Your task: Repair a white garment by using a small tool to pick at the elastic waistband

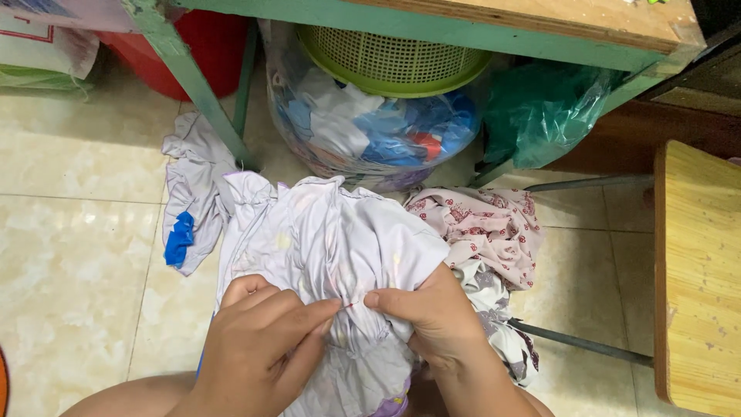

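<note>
Hand-stitching in progress, by appearance: left hand (262, 332) and right hand (432, 313) pinching gathered pale lilac garment (324, 232), red thread (351, 306) between fingertips; steady pull-through judged next.

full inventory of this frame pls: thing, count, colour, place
pale lilac garment: 1, bunched in the lap, pinched by both hands
red thread: 1, short bit between the fingertips
floral cloth: 1, white with red print, right of the garment
pale cloth with blue patch: 1, on the floor, left
clear bag of scraps: 1, blue and white, under the table
basket: 1, green, on the bag
green plastic bag: 1, right of the scraps
red tub: 1, top left
table: 1, green frame, wooden top
wooden stool: 1, right edge
left hand: 1
right hand: 1
</note>
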